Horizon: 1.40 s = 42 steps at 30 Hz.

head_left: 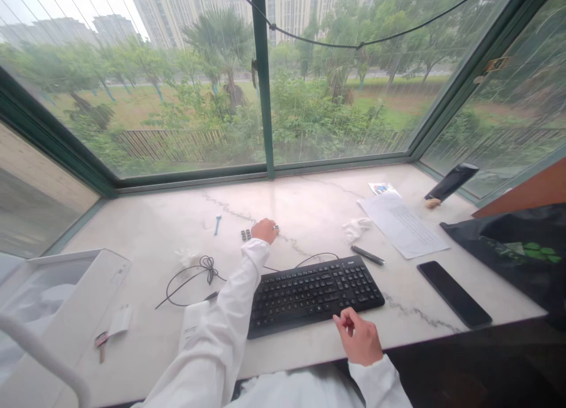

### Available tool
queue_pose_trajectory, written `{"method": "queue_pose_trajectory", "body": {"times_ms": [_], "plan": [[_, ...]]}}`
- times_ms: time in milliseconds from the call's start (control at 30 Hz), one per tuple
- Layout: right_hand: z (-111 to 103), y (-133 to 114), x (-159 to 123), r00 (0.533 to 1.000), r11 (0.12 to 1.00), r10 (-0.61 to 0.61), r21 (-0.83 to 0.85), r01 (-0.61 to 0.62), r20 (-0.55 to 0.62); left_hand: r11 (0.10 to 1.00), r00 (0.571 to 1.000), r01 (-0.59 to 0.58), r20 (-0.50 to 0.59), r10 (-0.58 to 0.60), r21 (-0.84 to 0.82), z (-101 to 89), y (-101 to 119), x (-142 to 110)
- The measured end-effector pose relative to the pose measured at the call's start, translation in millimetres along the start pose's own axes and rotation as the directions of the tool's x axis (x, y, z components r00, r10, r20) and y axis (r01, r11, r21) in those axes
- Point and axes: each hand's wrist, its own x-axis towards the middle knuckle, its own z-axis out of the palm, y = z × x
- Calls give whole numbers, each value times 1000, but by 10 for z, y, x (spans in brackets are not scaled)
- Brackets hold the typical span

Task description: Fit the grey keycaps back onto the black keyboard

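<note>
My left hand (264, 231) reaches past the black keyboard (316, 293) to the tabletop behind it. Its fingers are closed around a small dark keycap (276, 227), which shows at the fingertips. Just left of that hand sits a small cluster of dark keycaps (246, 234). A small light-blue tool (217, 224) lies farther left. Near the keyboard's front right edge, my right hand (362, 338) hovers with fingers curled and thumb drawn in towards the index finger. Whatever it may hold is too small or hidden to make out.
A coiled black cable (207, 269), a white box (84, 302) and a key (101, 340) are on the left. To the right lie a black pen (368, 255), a phone (454, 294), a printed sheet (404, 228), crumpled tissue (355, 228) and a black bag (513, 255). Windows border the back.
</note>
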Motion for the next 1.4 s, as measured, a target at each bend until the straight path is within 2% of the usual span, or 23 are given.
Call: {"method": "queue_pose_trajectory", "body": {"times_ms": [100,233,400,533,633,767,933,1033,1200,1300,1400], "plan": [[-32,66,-114,998,1000,22,1,-22,-64,1000,999,0,36,-1,31,19,17,279],[-86,123,-216,991,997,77,-22,-80,-110,997,997,-24,74,19,68,63,82,471],[-146,95,-252,983,991,119,-45,-126,-139,995,995,-59,82,53,75,38,175,532],[-138,30,-256,984,990,131,-45,-137,-119,995,995,-94,30,93,41,-58,270,419],[-111,-24,-253,988,991,126,-30,-129,-85,992,991,-128,-36,128,-15,-125,356,203],[-84,-91,-235,993,993,116,1,-116,-32,963,974,-197,-152,170,-184,-173,445,-217],[-49,-134,-225,996,996,94,3,-94,6,912,961,-252,-193,197,-324,-104,501,-826],[-13,-128,-232,996,997,79,8,-80,36,870,956,-288,-166,241,-400,48,508,-1188],[28,-118,-175,995,999,32,28,-35,90,833,970,-243,-101,222,-497,352,476,-1707],[19,-135,-54,992,999,-10,42,5,125,835,972,-229,-64,228,-500,454,467,-1931],[7,-166,112,981,996,-79,58,69,179,876,981,-184,-25,193,-447,495,469,-2064]]}}
